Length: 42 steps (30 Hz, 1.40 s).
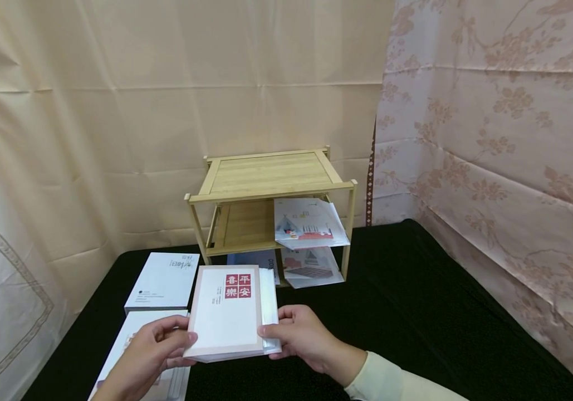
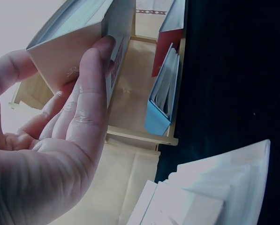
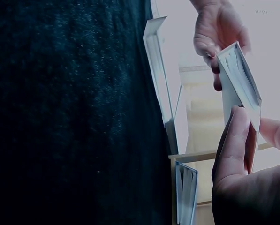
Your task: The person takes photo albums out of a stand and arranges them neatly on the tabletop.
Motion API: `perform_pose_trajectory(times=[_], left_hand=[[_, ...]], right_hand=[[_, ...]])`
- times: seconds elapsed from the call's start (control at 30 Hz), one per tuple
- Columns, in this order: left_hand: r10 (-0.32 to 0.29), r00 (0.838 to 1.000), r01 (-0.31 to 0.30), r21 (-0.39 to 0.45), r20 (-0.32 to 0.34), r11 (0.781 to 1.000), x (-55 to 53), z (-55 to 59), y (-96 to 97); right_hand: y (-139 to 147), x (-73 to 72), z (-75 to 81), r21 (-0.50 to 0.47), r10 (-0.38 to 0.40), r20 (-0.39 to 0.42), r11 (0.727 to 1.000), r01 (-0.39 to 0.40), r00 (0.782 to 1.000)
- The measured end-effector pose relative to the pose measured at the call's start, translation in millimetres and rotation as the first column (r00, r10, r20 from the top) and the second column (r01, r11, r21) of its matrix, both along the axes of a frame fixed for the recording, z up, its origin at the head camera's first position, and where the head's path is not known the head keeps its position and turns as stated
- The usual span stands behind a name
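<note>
In the head view a white photo album (image 1: 223, 323) with red square characters on its cover is held up above the black cloth. My left hand (image 1: 153, 348) pinches its left edge, thumb on the cover. At the opposite edge my right hand (image 1: 311, 340) grips it, thumb on top beside the pale strip of pages. The left wrist view shows the left fingers (image 2: 90, 89) along the album's spine side (image 2: 60, 61). Layered inner pages (image 3: 238, 70) of the album show in the right wrist view.
Behind stands a two-tier wooden shelf (image 1: 271, 172). Albums with printed covers sit at its right, one on the middle board (image 1: 308, 223) and one below (image 1: 312, 267), beside a blue album (image 1: 253, 260). Two white albums, one farther (image 1: 163, 284) and one nearer (image 1: 126, 328), lie left on black cloth (image 1: 416, 312).
</note>
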<state>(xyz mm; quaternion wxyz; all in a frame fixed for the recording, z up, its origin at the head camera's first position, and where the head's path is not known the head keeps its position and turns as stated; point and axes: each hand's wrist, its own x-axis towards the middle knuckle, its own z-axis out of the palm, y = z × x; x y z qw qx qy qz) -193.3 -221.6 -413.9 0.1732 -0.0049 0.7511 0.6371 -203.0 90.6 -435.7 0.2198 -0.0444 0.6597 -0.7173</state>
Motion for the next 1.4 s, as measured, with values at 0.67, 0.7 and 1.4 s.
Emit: perform_pose_trajectory(times=[0.67, 0.7, 1.4], left_hand=[[-0.114, 0.992, 0.118, -0.07, 0.049, 0.991, 1.6, -16.2, -14.1], [-0.119, 0.991, 0.123, -0.071, 0.054, 0.99, 1.6, -16.6, -14.5], [-0.144, 0.987, 0.156, -0.206, 0.074, 0.966, -0.4, -23.5, -14.4]], right_hand=[[-7.0, 6.2, -21.5, 0.053, 0.039, 0.073, 0.998, -0.043, 0.997], [-7.5, 6.6, -22.6, 0.06, 0.041, 0.074, 0.997, -0.045, 0.996], [-8.8, 4.0, -33.7, 0.27, 0.122, 0.019, 0.955, -0.122, 0.992]])
